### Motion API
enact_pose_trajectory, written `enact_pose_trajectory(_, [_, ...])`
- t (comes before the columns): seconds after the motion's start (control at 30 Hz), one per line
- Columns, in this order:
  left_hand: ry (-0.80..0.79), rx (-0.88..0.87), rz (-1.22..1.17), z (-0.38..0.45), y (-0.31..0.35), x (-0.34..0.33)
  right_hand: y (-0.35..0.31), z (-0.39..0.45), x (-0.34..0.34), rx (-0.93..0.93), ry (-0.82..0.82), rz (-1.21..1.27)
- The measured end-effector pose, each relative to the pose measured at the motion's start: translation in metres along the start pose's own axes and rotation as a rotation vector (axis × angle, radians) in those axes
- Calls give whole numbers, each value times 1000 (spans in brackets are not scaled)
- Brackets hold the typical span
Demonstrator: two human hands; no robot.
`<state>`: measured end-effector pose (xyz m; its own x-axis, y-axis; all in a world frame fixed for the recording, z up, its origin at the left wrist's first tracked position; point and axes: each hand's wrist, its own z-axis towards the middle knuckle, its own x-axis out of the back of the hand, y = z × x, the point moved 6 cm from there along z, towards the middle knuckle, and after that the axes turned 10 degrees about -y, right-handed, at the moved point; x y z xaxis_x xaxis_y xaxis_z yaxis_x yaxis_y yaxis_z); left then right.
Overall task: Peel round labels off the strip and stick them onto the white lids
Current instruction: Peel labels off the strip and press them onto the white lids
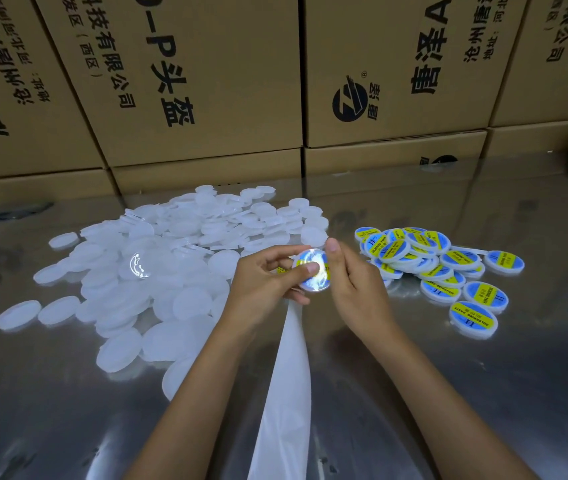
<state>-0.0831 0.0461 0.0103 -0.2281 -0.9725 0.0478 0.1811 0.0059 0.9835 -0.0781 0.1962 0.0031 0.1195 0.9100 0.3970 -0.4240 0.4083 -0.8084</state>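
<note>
Above the shiny metal table (414,393), the left hand (265,285) and the right hand (355,282) meet on one small round white plastic lid (313,275) that already carries a glossy blue-and-yellow round label (312,265). The left hand's fingers curl round the lid's near-left edge with the thumb laid flat on the label face; the right hand pinches the lid's right rim, its thumb tip raised at the top edge. Hanging down from this lid toward the viewer is the long white backing strip (289,393), limp and slightly twisted; which hand holds its upper end is hidden behind the lid. Left of the held lid lies a wide heap of blank white plastic lids (158,258); right of it sits a smaller pile of finished blue-and-yellow labelled lids (438,265). Beyond it, at the back of the table, stand stacked brown cardboard boxes (206,81). The lid looks light and stiff, probably slippery on its smooth face, so the rim seems the sound place to hold it. The label is likely thin, floppy and sticky on its underside, apt to crease or trap air; it is best taken by one edge and pressed down from the middle outward with a flat thumb. The strip is soft paper and would tear if yanked.
</note>
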Motion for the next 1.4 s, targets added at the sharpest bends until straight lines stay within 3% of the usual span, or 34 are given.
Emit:
enact_pose_trajectory(0.1, [114, -15, -55, -1, -1, 7, 3, 0, -9, -6, -94, -152])
enact_pose_trajectory(0.2, [176, 8, -72, -2, -3, 11, 7, -1, -13, 5, -76, -306])
enact_pose_trajectory(0.47, [41, -29, -58, 0, -4, -1, 13, 2, -5, 3, 28, -348])
enact_pose_trajectory(0.67, [-228, -12, -73, 1, -9, -16, 22, 4, -3, -76, 37, -313])
enact_pose_trajectory(0.8, [-68, -36, -42, 2, -6, -7, 18, 2, -6, -93, 28, -11])
enact_pose_trajectory(0.87, [48, -37, -43, 2, -6, 2, 15, 1, -15, -93, -60, 126])
enact_pose_trajectory(1.0, [157, -17, -57, 2, -9, 13, 2, -4, -32, -39, -209, 151])
enact_pose_trajectory(1.13, [140, -28, -15, 2, -9, 10, 7, 0, -29, -101, -196, 238])
enact_pose_trajectory(1.4, [-51, -65, 72, 3, -7, -10, 27, 6, -20, -254, -111, 162])
